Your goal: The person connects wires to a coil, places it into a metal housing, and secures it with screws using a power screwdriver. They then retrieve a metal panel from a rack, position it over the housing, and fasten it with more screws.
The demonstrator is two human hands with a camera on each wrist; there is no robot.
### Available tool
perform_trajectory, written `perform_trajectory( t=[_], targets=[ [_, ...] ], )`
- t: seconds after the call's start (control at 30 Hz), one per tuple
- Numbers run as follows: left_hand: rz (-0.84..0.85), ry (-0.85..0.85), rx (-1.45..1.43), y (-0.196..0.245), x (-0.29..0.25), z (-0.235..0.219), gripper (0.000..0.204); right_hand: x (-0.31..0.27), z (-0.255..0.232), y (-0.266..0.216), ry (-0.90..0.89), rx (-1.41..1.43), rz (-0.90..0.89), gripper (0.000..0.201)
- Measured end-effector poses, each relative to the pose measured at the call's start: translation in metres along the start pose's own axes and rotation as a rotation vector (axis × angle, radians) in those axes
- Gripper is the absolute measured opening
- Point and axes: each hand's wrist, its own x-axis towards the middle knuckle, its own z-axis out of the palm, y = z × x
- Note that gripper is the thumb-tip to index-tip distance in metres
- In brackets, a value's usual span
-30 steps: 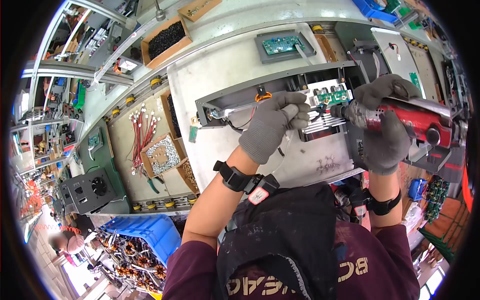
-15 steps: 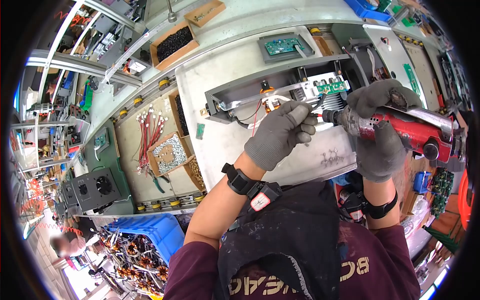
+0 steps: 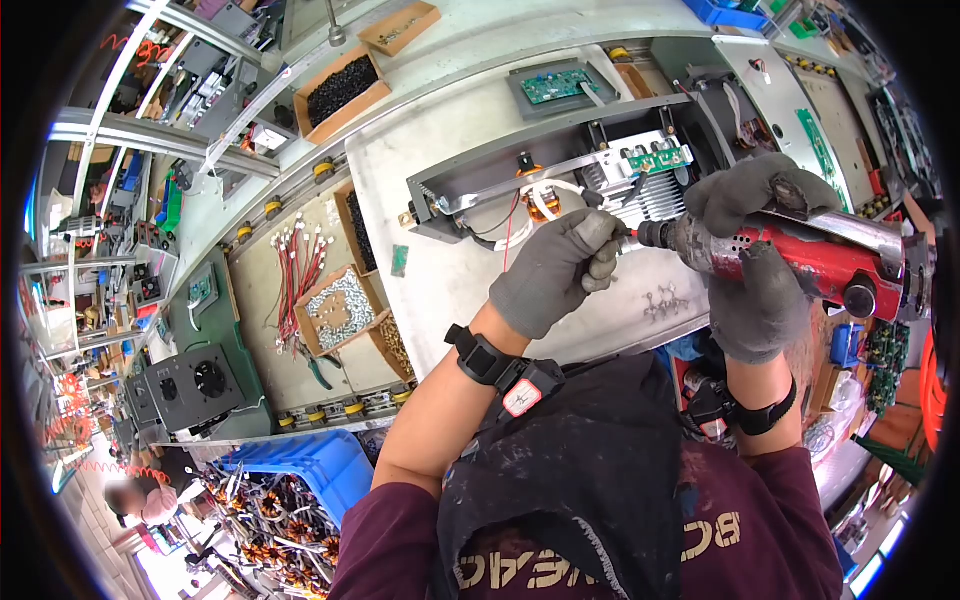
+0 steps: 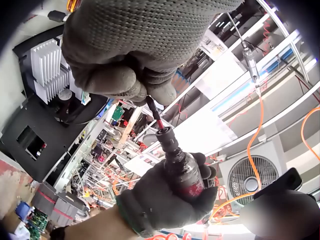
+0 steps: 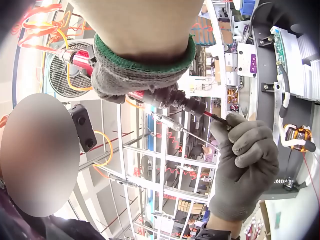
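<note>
My gloved right hand (image 3: 765, 305) grips a red power screwdriver (image 3: 840, 255) lying sideways, its nose toward my left hand. The gloved left hand (image 3: 560, 268) pinches the tip of the driver's red-and-black bit (image 4: 156, 114) between thumb and fingers. Whatever small piece sits at that tip is hidden by the glove. Behind both hands lies a long dark metal enclosure (image 3: 450, 185). Inside it are a silver finned heat sink (image 3: 655, 198), a green circuit board (image 3: 658, 160) and an orange-wound coil (image 3: 543, 203) with white and red wires.
The enclosure rests on a pale work board (image 3: 420, 300). A tray with a circuit board (image 3: 558, 86) stands beyond it. To the left are boxes of small screws (image 3: 338, 312), red wires (image 3: 300, 262) and a box of black parts (image 3: 342, 85). A blue crate (image 3: 330, 470) stands lower left.
My left fingers, apart from the driver's nose a second ago, have come to its bit and now pinch the tip. The right hand keeps its grip on the driver. The head view has shifted slightly.
</note>
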Motion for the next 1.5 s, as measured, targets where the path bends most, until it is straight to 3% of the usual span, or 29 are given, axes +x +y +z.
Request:
perform_trajectory(
  t=[0.17,0.23,0.33,0.43,0.63,0.7,0.73,0.77,0.83,0.87,0.93,0.97,1.03,1.07,1.1,1.2,1.23,1.3,1.33,1.37,1.43,1.47,1.5],
  targets=[
    [-0.074,0.068,0.075,0.005,-0.001,0.007,0.038,-0.003,0.003,-0.001,-0.003,-0.056,0.063,0.042],
    [-0.108,0.079,0.088,0.009,0.002,0.011,0.036,-0.002,0.001,0.005,-0.05,-0.097,-0.02,0.04],
    [-0.22,0.203,0.086,0.009,0.005,0.014,0.035,0.0,-0.007,0.001,-0.14,-0.221,-0.01,0.039],
    [-0.248,0.217,-0.023,0.006,0.009,0.018,0.034,-0.004,0.002,0.003,-0.053,-0.199,-0.091,0.039],
    [-0.203,0.283,-0.259,-0.001,0.009,0.024,0.034,-0.006,-0.002,0.008,-0.096,-0.257,-0.119,0.036],
    [-0.228,0.152,0.121,0.002,0.003,0.011,0.04,-0.005,-0.012,0.001,-0.12,-0.312,-0.112,0.035],
    [-0.143,0.18,0.63,0.014,-0.004,0.012,0.047,-0.004,-0.016,0.0,-0.119,-0.338,-0.088,0.036],
    [-0.009,0.283,0.758,0.008,0.004,-0.014,0.045,-0.014,-0.012,0.005,0.081,-0.281,-0.012,0.037],
    [0.358,0.515,1.556,0.023,0.001,-0.042,0.028,-0.025,-0.026,0.009,0.239,-0.239,0.074,0.041],
    [0.355,0.513,1.56,0.027,-0.004,-0.047,0.028,-0.022,-0.028,0.006,0.194,-0.136,0.035,0.042],
    [0.74,0.204,2.456,0.028,-0.011,-0.051,0.024,-0.023,-0.036,0.003,0.163,-0.097,-0.034,0.041],
    [0.738,0.198,2.456,0.021,-0.012,-0.053,0.024,-0.024,-0.04,0.001,0.167,-0.098,-0.033,0.041],
    [0.518,0.03,2.578,0.0,-0.011,-0.059,0.026,-0.026,-0.047,-0.005,0.171,-0.117,-0.001,0.04],
    [0.626,-0.102,2.569,-0.012,-0.013,-0.061,0.023,-0.027,-0.052,-0.009,0.173,-0.138,0.032,0.04],
    [0.628,-0.113,2.565,-0.02,-0.008,-0.058,0.023,-0.029,-0.056,-0.012,0.179,-0.144,0.033,0.04],
    [0.651,-0.359,2.976,-0.035,0.011,-0.05,0.021,-0.031,-0.068,-0.016,0.222,-0.198,0.054,0.045],
    [0.656,-0.368,2.974,-0.036,0.016,-0.05,0.021,-0.031,-0.072,-0.017,0.205,-0.183,0.038,0.043],
    [0.073,-0.534,2.948,-0.037,0.027,-0.046,0.017,-0.029,-0.08,-0.019,0.192,-0.173,0.016,0.041],
    [0.214,-0.477,2.733,-0.035,0.028,-0.043,0.011,-0.029,-0.085,-0.02,0.187,-0.134,0.019,0.041],
    [0.223,-0.486,2.731,-0.035,0.028,-0.038,0.011,-0.03,-0.09,-0.021,0.18,-0.096,0.024,0.04],
    [0.48,-0.186,2.131,-0.028,0.028,-0.011,0.009,-0.031,-0.098,-0.02,0.237,-0.05,0.077,0.041],
    [0.651,-0.089,2.026,-0.025,0.033,-0.007,0.014,-0.031,-0.101,-0.019,0.29,0.005,0.13,0.041],
    [0.656,-0.089,2.021,-0.025,0.037,-0.004,0.014,-0.03,-0.104,-0.018,0.287,-0.001,0.129,0.041]
  ],
)
